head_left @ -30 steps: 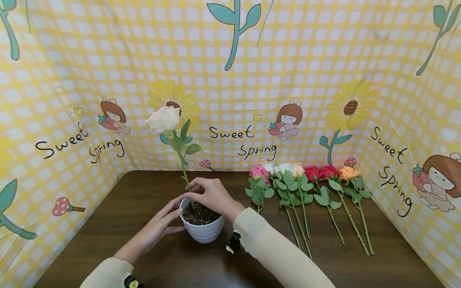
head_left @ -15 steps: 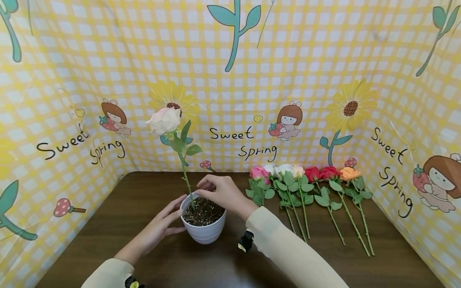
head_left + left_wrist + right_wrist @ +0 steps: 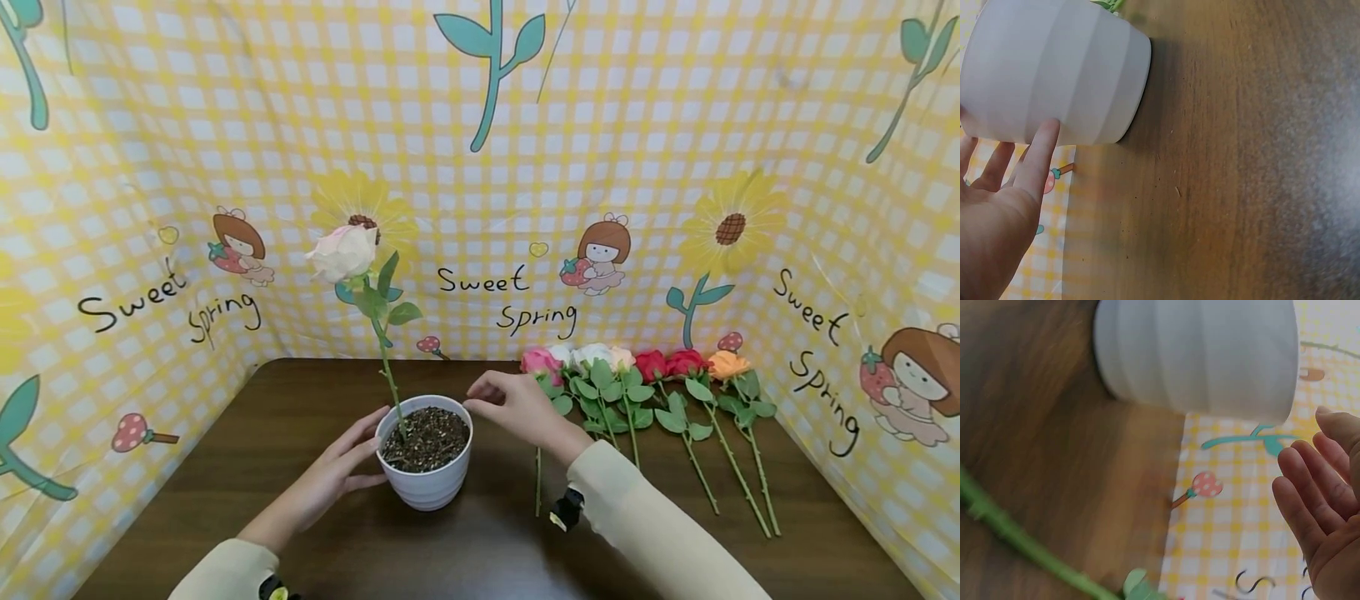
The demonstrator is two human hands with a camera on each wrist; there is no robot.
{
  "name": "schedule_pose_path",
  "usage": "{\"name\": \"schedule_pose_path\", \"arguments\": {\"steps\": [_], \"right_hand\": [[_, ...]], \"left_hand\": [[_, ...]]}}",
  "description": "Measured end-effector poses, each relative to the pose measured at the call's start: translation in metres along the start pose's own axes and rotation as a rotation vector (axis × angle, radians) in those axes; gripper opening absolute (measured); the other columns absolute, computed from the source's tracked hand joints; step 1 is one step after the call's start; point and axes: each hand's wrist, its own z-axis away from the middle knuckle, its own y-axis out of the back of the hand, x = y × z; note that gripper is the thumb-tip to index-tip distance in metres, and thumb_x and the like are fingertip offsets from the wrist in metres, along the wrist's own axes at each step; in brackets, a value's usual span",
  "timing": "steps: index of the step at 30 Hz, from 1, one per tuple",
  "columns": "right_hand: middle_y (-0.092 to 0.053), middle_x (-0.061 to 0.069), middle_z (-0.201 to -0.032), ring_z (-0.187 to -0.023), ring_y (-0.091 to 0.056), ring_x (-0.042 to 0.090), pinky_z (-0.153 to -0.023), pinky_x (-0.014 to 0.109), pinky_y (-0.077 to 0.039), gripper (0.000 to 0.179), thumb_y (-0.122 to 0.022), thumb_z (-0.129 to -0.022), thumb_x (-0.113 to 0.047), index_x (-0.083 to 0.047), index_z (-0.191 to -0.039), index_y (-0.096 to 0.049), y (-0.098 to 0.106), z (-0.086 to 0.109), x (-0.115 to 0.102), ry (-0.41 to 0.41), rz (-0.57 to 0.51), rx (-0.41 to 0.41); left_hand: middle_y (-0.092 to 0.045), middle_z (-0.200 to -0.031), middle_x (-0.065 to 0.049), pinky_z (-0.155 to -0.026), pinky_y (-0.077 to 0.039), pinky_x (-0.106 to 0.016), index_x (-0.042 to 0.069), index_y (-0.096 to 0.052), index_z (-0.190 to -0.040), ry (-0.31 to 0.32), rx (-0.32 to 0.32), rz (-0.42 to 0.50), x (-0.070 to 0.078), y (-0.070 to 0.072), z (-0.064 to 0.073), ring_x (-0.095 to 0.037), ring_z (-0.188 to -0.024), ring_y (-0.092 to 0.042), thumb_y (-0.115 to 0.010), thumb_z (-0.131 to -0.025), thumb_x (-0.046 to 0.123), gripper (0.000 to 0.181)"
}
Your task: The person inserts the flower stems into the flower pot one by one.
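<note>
A white ribbed flowerpot (image 3: 427,490) filled with dark soil (image 3: 431,437) stands on the brown table. Near the left side of the soil, a single pale pink-white rose (image 3: 342,252) is stuck in, leaning left. My left hand (image 3: 335,468) touches the pot's left side with fairly straight fingers; its thumb (image 3: 1041,153) lies along the wall in the left wrist view. To the right of the rim, my right hand (image 3: 528,408) is in the air with loosely bent fingers and nothing in them. In the right wrist view, its fingertips (image 3: 1291,464) are apart from the pot.
Several cut roses lie in a row at the right: a pink rose (image 3: 542,362), white ones, red ones and an orange rose (image 3: 727,364). Their stems point toward the front. A yellow checked cloth (image 3: 480,208) walls the table's back and sides.
My right hand has let go of the rose stem and moved right, past the pot's rim toward the lying roses. The rose stays standing in the soil. My left hand keeps its place.
</note>
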Motion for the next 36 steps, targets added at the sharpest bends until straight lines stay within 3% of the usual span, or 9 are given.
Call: {"name": "schedule_pose_path", "arguments": {"steps": [10,18,23,31,36], "right_hand": [[-0.069,-0.013,-0.084,-0.074,-0.061,0.006,-0.064,0.027,-0.054,0.010,-0.075,-0.092,-0.030,-0.020,-0.093,-0.073,0.010,0.032,0.046,-0.123,0.084,-0.007],[-0.067,-0.007,-0.078,-0.068,-0.061,0.008,-0.062,0.028,-0.054,0.014,-0.077,-0.091,-0.027,-0.014,-0.092,-0.073,0.010,0.054,0.079,-0.290,0.135,-0.072],[-0.066,-0.003,-0.067,-0.058,-0.060,0.012,-0.056,0.030,-0.053,0.018,-0.080,-0.088,-0.028,-0.011,-0.087,-0.073,0.008,0.062,0.087,-0.395,0.112,-0.074],[-0.062,-0.002,-0.057,-0.049,-0.058,0.013,-0.045,0.029,-0.051,0.027,-0.081,-0.085,-0.037,-0.013,-0.075,-0.073,0.003,0.064,0.093,-0.467,0.106,-0.070],[-0.065,0.000,-0.060,-0.052,-0.063,0.014,-0.048,0.029,-0.056,0.021,-0.082,-0.086,-0.026,-0.009,-0.079,-0.074,-0.002,0.061,0.095,-0.520,0.037,-0.069]], "left_hand": [[-0.022,-0.156,-0.023,-0.099,-0.051,-0.051,0.016,-0.022,-0.160,0.006,-0.009,-0.002,0.001,0.001,0.000,-0.041,-0.141,-0.025,-0.042,-0.109,0.028,0.056],[-0.023,-0.155,-0.023,-0.099,-0.051,-0.051,0.016,-0.023,-0.160,0.005,-0.004,-0.004,0.000,0.000,0.000,-0.041,-0.140,-0.027,-0.042,-0.109,0.027,0.055],[-0.023,-0.155,-0.023,-0.099,-0.051,-0.051,0.016,-0.022,-0.160,-0.002,-0.008,-0.006,0.001,0.000,0.001,-0.040,-0.139,-0.027,-0.042,-0.110,0.027,0.056],[-0.023,-0.155,-0.024,-0.098,-0.051,-0.052,0.015,-0.021,-0.161,-0.014,-0.016,-0.008,0.000,0.000,0.002,-0.041,-0.140,-0.025,-0.040,-0.110,0.026,0.056],[-0.021,-0.156,-0.023,-0.099,-0.051,-0.052,0.016,-0.022,-0.161,-0.008,-0.015,-0.006,0.001,0.000,0.002,-0.041,-0.141,-0.023,-0.040,-0.110,0.027,0.055]]}}
